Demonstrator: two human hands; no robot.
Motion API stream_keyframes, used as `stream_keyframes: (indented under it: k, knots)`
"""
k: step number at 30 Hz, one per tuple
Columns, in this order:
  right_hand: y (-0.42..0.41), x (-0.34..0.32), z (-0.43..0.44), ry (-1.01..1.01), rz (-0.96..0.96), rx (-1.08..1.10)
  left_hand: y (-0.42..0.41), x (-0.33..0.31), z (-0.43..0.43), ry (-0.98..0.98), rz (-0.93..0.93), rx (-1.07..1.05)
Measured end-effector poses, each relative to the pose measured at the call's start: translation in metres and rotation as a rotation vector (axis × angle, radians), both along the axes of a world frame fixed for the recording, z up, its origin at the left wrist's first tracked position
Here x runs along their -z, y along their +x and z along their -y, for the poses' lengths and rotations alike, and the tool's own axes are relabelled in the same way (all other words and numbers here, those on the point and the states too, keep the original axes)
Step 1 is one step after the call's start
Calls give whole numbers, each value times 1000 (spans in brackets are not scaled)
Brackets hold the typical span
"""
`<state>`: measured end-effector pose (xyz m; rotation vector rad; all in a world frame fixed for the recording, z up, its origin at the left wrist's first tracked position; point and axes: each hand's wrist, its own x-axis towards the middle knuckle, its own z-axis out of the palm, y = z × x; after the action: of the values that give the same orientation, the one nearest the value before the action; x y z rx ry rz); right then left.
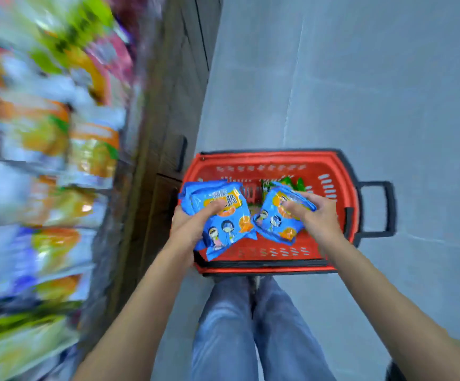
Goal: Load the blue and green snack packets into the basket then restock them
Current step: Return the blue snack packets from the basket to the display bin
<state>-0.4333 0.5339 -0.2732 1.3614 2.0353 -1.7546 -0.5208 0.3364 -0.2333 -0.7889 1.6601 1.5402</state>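
Observation:
A red plastic basket (341, 171) with black handles stands on the grey floor in front of my legs. My left hand (189, 225) grips a stack of blue snack packets (223, 224) over the basket's left side. My right hand (315, 213) holds more blue snack packets (275, 221) over the basket's middle. A green snack packet (292, 182) lies inside the basket behind the right-hand packets, mostly hidden.
Store shelves (44, 149) packed with blurred snack bags fill the left side. A dark wooden shelf end (157, 127) stands between them and the basket. Grey tiled floor (374, 92) stretches ahead and to the right. My jeans-clad legs (250, 325) are below.

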Motion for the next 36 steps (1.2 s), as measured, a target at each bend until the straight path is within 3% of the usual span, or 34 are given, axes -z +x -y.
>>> stream_keyframes:
  k: [7, 13, 22, 29, 36]
  knots:
    - [19, -211, 1, -164, -252, 65, 13, -185, 32, 87, -216, 29]
    - [56, -304, 32, -329, -420, 204, 59, -275, 76, 206, -315, -13]
    - [84, -329, 58, -453, -367, -98, 162, -301, 113, 186, -354, -289]
    - [126, -336, 70, -491, -218, -553, 300, -298, 114, 142, -354, -728]
    - [185, -331, 134, -522, -52, -1015, 458, -293, 111, 38, -337, -1215]
